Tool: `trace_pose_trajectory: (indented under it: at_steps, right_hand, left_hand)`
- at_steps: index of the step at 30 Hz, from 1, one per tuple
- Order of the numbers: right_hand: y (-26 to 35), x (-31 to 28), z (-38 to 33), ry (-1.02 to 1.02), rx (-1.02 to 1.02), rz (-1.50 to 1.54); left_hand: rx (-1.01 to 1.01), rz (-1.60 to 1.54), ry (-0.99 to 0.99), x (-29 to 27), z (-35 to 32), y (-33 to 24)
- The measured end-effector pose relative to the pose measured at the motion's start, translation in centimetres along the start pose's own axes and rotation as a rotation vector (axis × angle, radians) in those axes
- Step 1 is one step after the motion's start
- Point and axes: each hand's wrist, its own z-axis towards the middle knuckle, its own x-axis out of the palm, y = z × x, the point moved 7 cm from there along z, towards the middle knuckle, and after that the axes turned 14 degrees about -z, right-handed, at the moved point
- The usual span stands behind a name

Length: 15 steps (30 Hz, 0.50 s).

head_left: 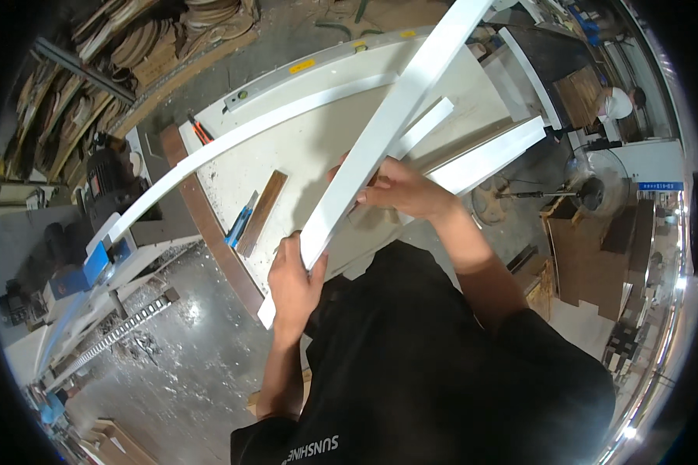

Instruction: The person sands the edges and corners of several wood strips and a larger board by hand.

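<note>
A long, flat white strip (388,116) slants up from my lap across the worktable, its far end running out of the top of the picture. Its near end sits in my left hand (293,283), which is closed round the edges. Further along, my right hand (407,190) grips the same strip, fingers partly hidden behind it. A small dark sliver shows by the right fingertips; I cannot make out what it is. Left of the strip, a blue utility knife (243,220) lies beside a short brown wood piece (263,213) on the pale tabletop (318,147).
Another long white strip (248,130) crosses the table and overhangs its left side. Behind it lie a grey spirit level (271,84) and an orange-black knife (201,129). More white strips (485,159) rest at right. A person (619,103) is in the right background.
</note>
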Motion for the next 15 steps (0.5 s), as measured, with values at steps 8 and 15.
trace_pose_trajectory:
  at_steps: [8,15]
  right_hand:
    - [-4.7,-6.8,-1.0,-0.404,0.088,0.084]
    - [-8.5,-10.0,-3.0,-0.671,0.190,0.229]
  left_hand:
    - [-0.373,-0.037,0.237,0.4,2.0,3.4]
    - [0.123,0.371,0.076,7.3,4.5,0.9]
